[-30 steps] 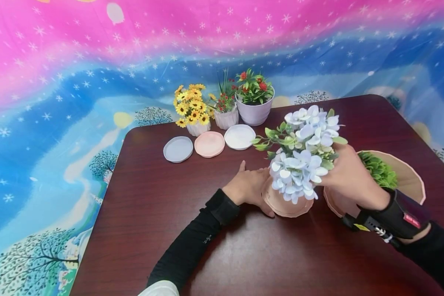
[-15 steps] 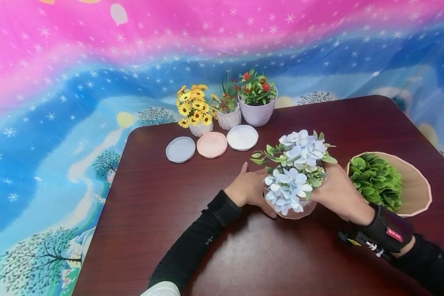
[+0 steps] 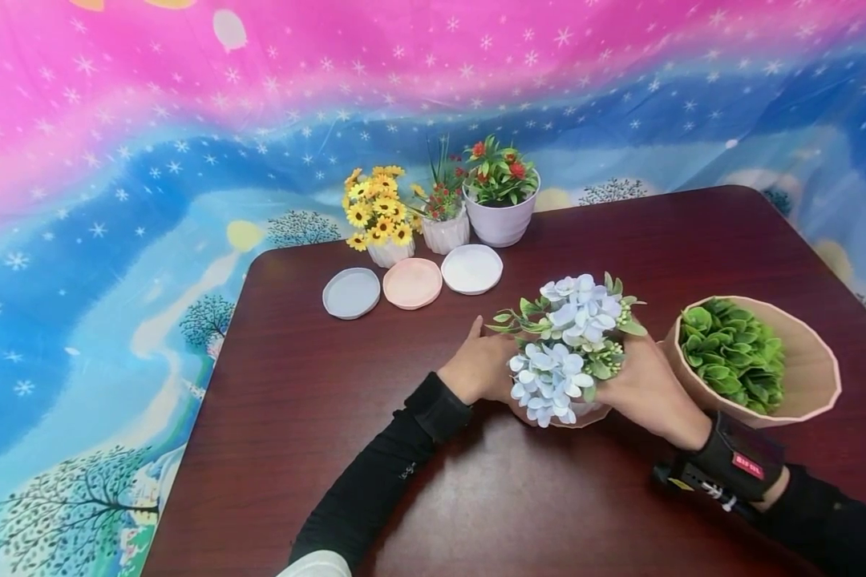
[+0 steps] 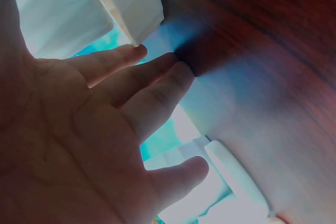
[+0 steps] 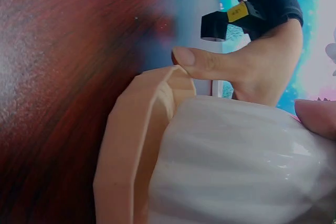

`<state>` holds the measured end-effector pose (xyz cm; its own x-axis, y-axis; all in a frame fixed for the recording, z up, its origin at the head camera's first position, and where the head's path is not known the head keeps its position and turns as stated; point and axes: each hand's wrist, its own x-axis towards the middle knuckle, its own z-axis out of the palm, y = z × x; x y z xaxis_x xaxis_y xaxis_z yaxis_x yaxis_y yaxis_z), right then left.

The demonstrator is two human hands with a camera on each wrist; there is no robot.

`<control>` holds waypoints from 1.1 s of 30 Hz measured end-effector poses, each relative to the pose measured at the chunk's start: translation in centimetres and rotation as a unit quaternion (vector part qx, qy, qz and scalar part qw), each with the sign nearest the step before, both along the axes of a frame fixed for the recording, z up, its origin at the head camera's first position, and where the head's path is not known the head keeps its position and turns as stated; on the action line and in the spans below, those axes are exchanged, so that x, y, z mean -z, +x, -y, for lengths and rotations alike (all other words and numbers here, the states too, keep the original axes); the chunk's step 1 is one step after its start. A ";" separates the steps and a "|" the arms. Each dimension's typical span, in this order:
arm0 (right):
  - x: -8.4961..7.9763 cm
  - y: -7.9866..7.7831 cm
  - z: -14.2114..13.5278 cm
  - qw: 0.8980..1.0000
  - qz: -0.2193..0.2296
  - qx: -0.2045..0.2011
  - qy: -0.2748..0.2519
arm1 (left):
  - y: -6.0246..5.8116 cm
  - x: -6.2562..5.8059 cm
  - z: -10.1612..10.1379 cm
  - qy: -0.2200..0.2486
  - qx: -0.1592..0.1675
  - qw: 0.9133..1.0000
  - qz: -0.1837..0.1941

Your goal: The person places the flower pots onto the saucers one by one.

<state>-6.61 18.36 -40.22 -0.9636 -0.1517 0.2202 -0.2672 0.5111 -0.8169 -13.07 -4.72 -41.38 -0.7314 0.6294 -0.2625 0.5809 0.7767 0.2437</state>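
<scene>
Along the far edge of the dark red-brown table [image 3: 317,385] stand a yellow-flowered pot [image 3: 391,253], a grassy pot [image 3: 447,236] and a lilac pot [image 3: 502,222], with a grey dish [image 3: 351,293], pink dish [image 3: 412,284] and white dish [image 3: 472,269] before them, and nearer the person, a peach saucer [image 5: 119,150] and a tan pot [image 3: 811,365].

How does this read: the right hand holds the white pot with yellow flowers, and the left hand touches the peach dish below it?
Not yellow: the head view shows pale blue flowers in the white pot. The rest stands: right hand holding it, left hand touching the peach dish below.
</scene>
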 end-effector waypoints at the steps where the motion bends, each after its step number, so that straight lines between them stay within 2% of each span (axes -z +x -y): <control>1: 0.0 0.0 0.1 1.000 -0.001 -0.003 -0.005 | 0.0 0.0 0.1 0.001 -0.002 1.000 0.003; 8: 0.5 -0.2 0.4 1.000 -0.017 -0.003 -0.002 | 0.2 0.1 0.3 -0.001 -0.002 1.000 0.007; 16: 1.2 -0.4 0.5 0.999 -0.040 -0.020 -0.006 | 0.1 0.1 0.2 -0.028 0.027 0.999 -0.012; 21: 1.4 -0.2 0.5 1.000 -0.029 -0.008 0.005 | 0.2 0.0 0.1 -0.049 0.031 0.998 -0.024; 26: 1.3 0.3 0.0 1.000 -0.007 0.000 0.015 | 0.2 0.0 -0.4 -0.061 0.025 0.998 -0.015; 33: 1.3 0.6 -0.9 1.000 0.012 -0.024 -0.004 | 0.2 0.1 -0.7 -0.026 0.016 0.999 -0.023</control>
<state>-5.99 19.24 -41.48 -0.9604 -0.1962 0.1976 -0.2708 0.4924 -0.8272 -12.88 -3.99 -41.48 -0.7234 0.6388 -0.2619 0.6146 0.7687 0.1771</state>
